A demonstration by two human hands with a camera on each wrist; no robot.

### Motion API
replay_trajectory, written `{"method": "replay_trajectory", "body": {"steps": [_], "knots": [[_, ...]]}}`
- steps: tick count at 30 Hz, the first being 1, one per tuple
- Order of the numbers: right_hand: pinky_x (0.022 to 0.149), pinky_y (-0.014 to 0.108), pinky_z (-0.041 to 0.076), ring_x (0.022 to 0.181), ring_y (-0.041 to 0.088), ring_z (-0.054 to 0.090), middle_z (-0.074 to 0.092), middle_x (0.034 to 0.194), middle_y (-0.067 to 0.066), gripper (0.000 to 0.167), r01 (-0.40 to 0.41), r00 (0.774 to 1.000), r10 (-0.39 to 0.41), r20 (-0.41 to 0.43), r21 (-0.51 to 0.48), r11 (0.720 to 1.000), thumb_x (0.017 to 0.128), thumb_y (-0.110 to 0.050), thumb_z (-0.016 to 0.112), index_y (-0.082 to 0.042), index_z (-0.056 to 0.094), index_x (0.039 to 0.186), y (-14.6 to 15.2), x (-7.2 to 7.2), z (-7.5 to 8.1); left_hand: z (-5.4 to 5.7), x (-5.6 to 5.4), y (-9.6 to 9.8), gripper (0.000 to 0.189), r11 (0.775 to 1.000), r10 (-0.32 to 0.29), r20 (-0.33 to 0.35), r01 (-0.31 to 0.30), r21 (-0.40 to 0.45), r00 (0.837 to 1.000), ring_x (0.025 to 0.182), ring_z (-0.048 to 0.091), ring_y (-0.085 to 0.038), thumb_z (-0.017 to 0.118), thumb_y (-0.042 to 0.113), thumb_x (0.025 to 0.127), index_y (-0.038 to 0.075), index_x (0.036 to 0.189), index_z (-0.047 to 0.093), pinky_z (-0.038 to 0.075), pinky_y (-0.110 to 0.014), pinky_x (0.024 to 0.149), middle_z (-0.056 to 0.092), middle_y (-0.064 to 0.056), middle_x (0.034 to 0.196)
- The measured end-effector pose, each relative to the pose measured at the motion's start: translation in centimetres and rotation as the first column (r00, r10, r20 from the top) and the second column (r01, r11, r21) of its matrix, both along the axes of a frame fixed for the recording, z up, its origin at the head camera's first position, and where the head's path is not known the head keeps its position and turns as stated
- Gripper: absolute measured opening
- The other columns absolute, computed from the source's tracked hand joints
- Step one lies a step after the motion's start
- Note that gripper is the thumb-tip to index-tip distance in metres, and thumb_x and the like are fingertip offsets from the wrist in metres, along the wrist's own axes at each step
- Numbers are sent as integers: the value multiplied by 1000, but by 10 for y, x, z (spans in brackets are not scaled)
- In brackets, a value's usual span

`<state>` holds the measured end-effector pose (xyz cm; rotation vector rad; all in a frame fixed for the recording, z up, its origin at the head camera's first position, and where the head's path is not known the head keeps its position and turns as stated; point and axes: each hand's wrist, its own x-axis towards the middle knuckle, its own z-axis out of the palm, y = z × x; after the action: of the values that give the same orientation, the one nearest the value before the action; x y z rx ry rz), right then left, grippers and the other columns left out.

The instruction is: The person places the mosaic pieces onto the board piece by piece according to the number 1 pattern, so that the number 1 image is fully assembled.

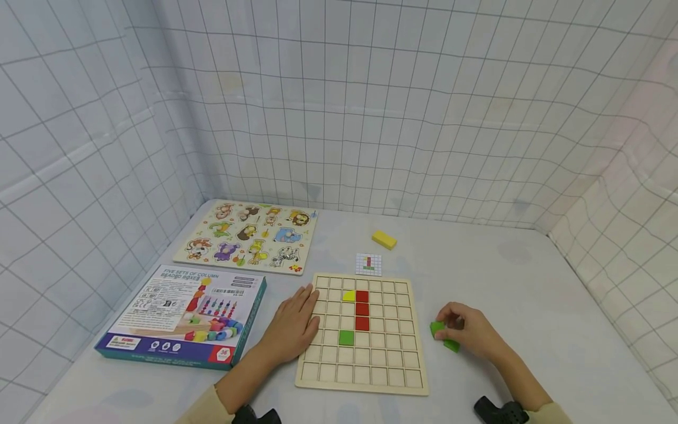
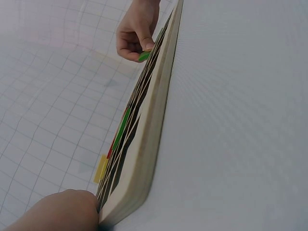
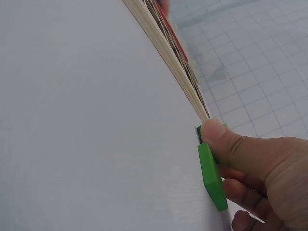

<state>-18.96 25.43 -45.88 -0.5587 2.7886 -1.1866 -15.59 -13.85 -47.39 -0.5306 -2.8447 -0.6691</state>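
Note:
A wooden grid board [image 1: 328, 373] lies flat on the table, holding several red square tiles [image 1: 362, 310], a yellow tile [image 1: 349, 295] and a green square tile [image 1: 346, 337]. My left hand [image 1: 293, 321] rests with outstretched fingers on the board's left edge. To the right of the board, my right hand [image 1: 470, 331] pinches a green tile [image 1: 435, 327] between thumb and fingers. Another green tile [image 3: 211, 178] sits just beneath that hand, its face seen clearly in the right wrist view. A small pattern card [image 1: 368, 264] lies at the board's far edge.
Behind the card is a yellow block [image 1: 384, 239]. A boxed bead set [image 1: 175, 318] lies to the left, and beyond it an animal puzzle board [image 1: 249, 235]. Grid-patterned cloth walls [image 1: 371, 106] enclose the table's back and sides.

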Motion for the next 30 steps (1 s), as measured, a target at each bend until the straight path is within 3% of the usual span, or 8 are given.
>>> {"method": "replay_trajectory", "body": {"steps": [5, 12, 23, 30], "knots": [[60, 26, 44, 68, 11, 51, 58, 77, -5, 18, 45, 999, -45, 11, -15, 999, 79, -18, 81, -15, 65, 87, -3, 1, 1, 0, 1, 0, 53, 1000, -2, 7, 2, 9, 1000, 142, 28, -36, 47, 20, 100, -5, 145, 40, 25, -57, 109, 34, -22, 152], [57, 25, 45, 65, 10, 52, 62, 77, -3, 10, 51, 999, -50, 11, -85, 995, 88, -17, 73, -9, 67, 87, -6, 2, 1, 1, 1, 0, 52, 1000, -5, 3, 5, 21, 1000, 142, 29, -37, 48, 20, 99, -5, 145, 40, 25, -57, 109, 35, -22, 152], [54, 24, 43, 62, 9, 52, 64, 77, -5, 8, 11, 998, -20, -57, -160, 987, 89, -16, 72, -10, 68, 86, -21, 1, 5, 3, 2, 0, 53, 1000, -7, 5, 7, 22, 1000, 141, 29, -38, 48, 20, 99, -6, 144, 41, 26, -57, 109, 35, -23, 151], [57, 24, 43, 65, 9, 53, 65, 80, -3, 9, -13, 1000, 8, -28, -195, 981, 89, -15, 72, -7, 68, 87, -38, 2, 10, 6, 3, 1, 52, 1000, -6, 14, 6, 24, 1000, 141, 29, -38, 48, 19, 99, -6, 144, 41, 25, -57, 109, 35, -23, 151]]}}
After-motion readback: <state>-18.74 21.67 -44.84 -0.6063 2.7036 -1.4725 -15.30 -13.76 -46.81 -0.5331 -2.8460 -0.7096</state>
